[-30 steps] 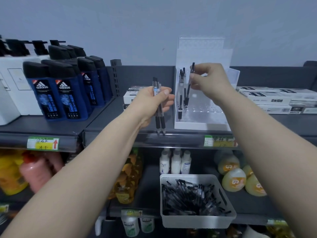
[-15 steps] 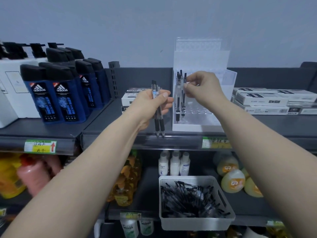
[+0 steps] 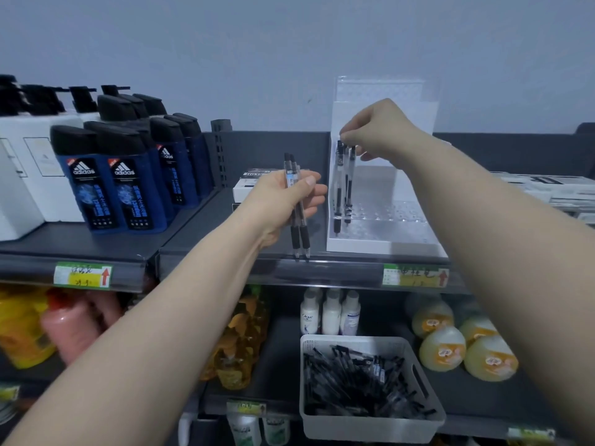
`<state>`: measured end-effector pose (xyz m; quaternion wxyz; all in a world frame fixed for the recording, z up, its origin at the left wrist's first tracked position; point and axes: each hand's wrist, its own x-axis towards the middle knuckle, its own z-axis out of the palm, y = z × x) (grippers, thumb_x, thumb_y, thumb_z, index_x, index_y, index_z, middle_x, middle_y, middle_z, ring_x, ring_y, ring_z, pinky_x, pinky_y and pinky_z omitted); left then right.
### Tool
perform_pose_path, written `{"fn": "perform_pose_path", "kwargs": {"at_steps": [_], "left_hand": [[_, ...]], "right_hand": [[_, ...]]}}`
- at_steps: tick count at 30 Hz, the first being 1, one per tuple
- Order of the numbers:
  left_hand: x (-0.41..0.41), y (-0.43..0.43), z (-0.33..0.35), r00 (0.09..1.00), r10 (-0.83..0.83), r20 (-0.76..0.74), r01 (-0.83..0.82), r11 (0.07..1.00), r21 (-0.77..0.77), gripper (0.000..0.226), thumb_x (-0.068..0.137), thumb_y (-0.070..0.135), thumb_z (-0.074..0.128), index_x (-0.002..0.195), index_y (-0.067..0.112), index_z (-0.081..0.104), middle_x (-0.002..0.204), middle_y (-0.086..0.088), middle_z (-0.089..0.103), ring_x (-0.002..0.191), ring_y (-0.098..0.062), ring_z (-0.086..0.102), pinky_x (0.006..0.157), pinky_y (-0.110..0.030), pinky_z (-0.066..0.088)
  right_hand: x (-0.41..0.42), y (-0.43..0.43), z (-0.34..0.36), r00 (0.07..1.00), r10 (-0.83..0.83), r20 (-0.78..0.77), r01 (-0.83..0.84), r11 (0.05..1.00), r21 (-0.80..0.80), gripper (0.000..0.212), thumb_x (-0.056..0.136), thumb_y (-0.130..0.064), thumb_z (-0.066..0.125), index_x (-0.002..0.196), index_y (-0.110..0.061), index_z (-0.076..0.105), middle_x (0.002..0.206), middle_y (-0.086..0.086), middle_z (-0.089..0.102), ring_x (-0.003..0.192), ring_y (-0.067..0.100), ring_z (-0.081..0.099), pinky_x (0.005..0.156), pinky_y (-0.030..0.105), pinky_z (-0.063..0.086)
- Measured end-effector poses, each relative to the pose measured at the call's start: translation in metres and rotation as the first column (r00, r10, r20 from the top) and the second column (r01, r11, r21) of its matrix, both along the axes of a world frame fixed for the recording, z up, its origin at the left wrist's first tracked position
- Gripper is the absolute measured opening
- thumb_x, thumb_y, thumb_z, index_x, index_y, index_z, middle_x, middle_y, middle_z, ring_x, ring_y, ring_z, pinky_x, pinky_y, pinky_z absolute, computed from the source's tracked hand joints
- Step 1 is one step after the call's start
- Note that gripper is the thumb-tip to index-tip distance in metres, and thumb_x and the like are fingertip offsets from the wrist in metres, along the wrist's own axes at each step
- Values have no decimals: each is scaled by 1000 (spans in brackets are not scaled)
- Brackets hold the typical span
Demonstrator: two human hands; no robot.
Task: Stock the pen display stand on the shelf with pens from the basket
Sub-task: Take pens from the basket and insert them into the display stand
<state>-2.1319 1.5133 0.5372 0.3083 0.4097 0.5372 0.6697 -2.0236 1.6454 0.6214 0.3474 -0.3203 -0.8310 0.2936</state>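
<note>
**Q:** Where is the pen display stand, and what does it hold?

**A:** The pen display stand (image 3: pixel 386 235), white and clear, sits on the upper shelf (image 3: pixel 199 239) with its base at the shelf's front edge. The standing pens (image 3: pixel 346 185) are upright at its left end. The punched holes to their right lie open.

**Q:** And the hands?

**A:** The right hand (image 3: pixel 378 130) is over the stand's left end, fingertips pinched on the tops of the standing pens; which one it grips cannot be told. The left hand (image 3: pixel 286 201) is just left of the stand, apart from its wall, and clasps the held pens (image 3: pixel 299 235) upright, tips down.

**Q:** The supply?

**A:** The basket (image 3: pixel 370 428), pale grey, is directly below the stand on the lower shelf, with black loose pens (image 3: pixel 357 381) heaped inside.

**Q:** Any legible writing?

**A:** A white box (image 3: pixel 251 188) left of the stand reads "H035". Blue bottles (image 3: pixel 106 188) further left read "adidas". A small white bottle (image 3: pixel 309 315) below the stand reads "Dove". The price tag (image 3: pixel 415 275) under the stand carries a red arrow; its handwriting is unreadable.

**Q:** Clearance?

**A:** There is bare dark shelf between the box and the stand.
</note>
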Motion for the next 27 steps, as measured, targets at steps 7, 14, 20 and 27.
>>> {"fn": "perform_pose_path", "kwargs": {"at_steps": [7,14,20,27], "left_hand": [[-1,-1,0,1000,-3,9,3,1000,2,12,95,14,53,102,12,62,97,-7,70,90,-16,68,80,-27,56],[-1,-1,-1,1000,-11,16,10,1000,9,11,95,14,53,101,12,62,97,-7,70,90,-16,69,81,-28,56],[1,-2,-1,999,-22,25,22,1000,13,14,95,15,53,105,11,62,98,-8,71,89,-15,69,77,-25,57],[-2,-10,-5,996,-69,47,67,997,44,18,97,17,50,109,10,61,95,-9,71,88,-17,70,78,-27,57]], "right_hand": [[8,1,6,998,-63,13,64,986,-152,19,85,-3,60,103,1,66,82,14,59,53,18,58,35,13,43],[4,2,-2,995,-76,-70,56,966,-254,7,85,-4,58,78,-4,60,65,11,60,46,20,60,68,35,58],[6,0,-10,983,-89,-162,44,965,-260,8,86,-10,60,80,-5,59,65,10,59,50,22,60,67,38,60],[23,-8,-35,972,-80,-220,25,970,-241,10,85,-10,61,75,-11,62,78,10,63,63,21,61,70,35,58]]}}
